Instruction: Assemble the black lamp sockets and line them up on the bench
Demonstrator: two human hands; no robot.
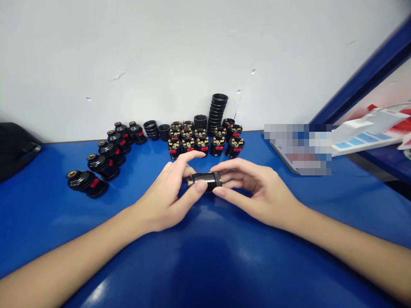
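Note:
Between both hands lies a black lamp holder body [205,179], on its side, brass terminals at its left end and a threaded ring [218,179] around its right end. My left hand [173,188] grips the body, thumb in front and fingers behind. At the other end, my right hand [257,188] has its thumb and fingers closed on the ring. Just behind the hands stand several black socket bodies [218,145] with red switches and brass terminals facing up. Fully capped lamp holders [87,184] form a slanting row on the left.
A tall stack of black rings [217,115] rises by the white wall [180,55], with shorter ring stacks [150,130] to its left. On the right sit a blurred-out device [298,149] and a white power strip [366,143]. A black bag [16,149] is at far left on the blue table [205,256].

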